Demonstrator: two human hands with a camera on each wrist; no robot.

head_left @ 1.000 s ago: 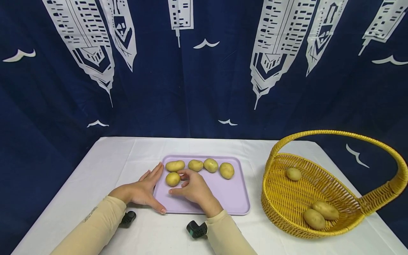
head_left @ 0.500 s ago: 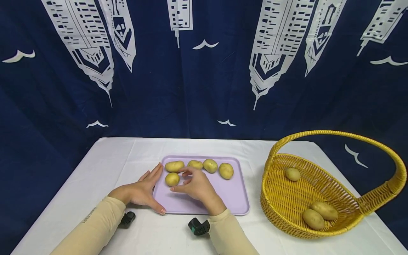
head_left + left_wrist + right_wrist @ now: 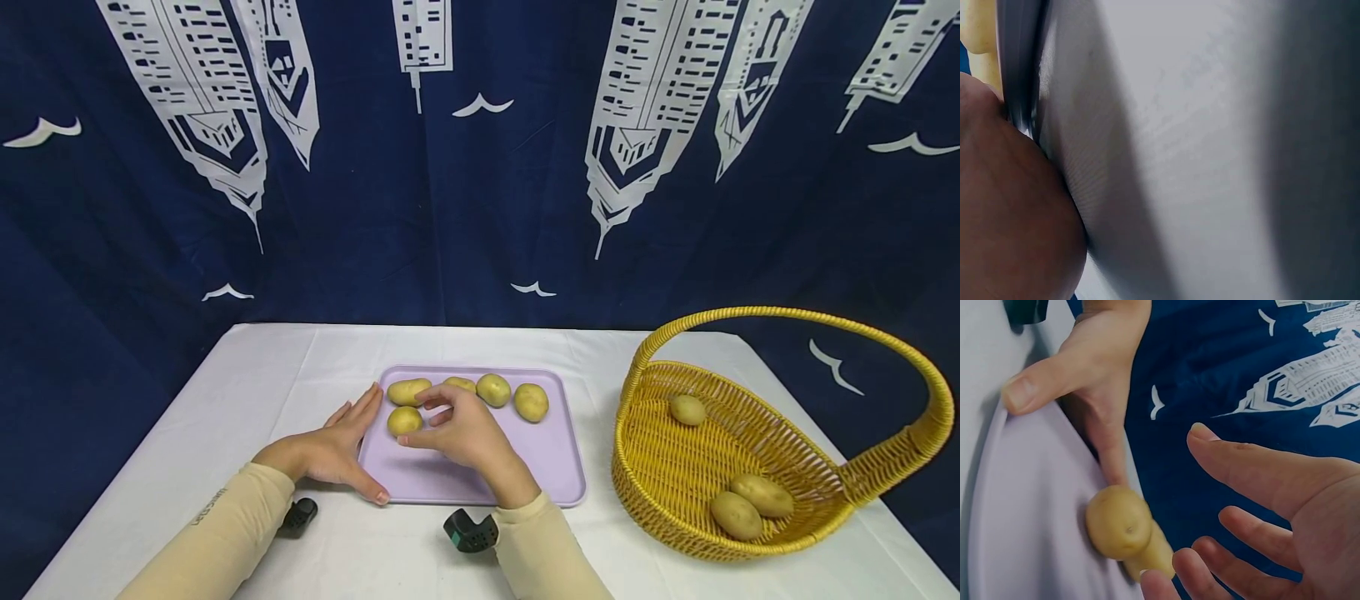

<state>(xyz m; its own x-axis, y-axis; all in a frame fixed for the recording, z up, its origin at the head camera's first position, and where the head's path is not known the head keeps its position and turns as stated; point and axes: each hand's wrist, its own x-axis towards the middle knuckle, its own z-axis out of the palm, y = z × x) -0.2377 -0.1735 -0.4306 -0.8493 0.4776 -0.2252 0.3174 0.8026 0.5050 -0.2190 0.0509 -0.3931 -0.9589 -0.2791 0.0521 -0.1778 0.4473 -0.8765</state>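
Observation:
A lilac tray [image 3: 540, 467] lies on the white tablecloth with several potatoes along its far side. My left hand [image 3: 348, 437] rests flat against the tray's left edge, fingers straight and thumb at the front corner. My right hand [image 3: 442, 421] hovers over the tray with its fingers loosely spread and holds nothing. It is just right of the nearest potato [image 3: 405, 420]. In the right wrist view the same potato [image 3: 1119, 522] lies between my right fingers [image 3: 1260, 506] and my left hand [image 3: 1091, 356]. The left wrist view shows only blurred palm [image 3: 1010, 206] and cloth [image 3: 1197, 156].
A yellow wicker basket [image 3: 660, 500] with a tall hoop handle stands at the right, with three potatoes in it, one being [image 3: 687, 409]. A dark blue curtain with white towers hangs behind the table. The white cloth spreads left of the tray.
My right hand has shifted a little farther onto the tray and now hides part of a potato in the back row. The left hand has stayed put.

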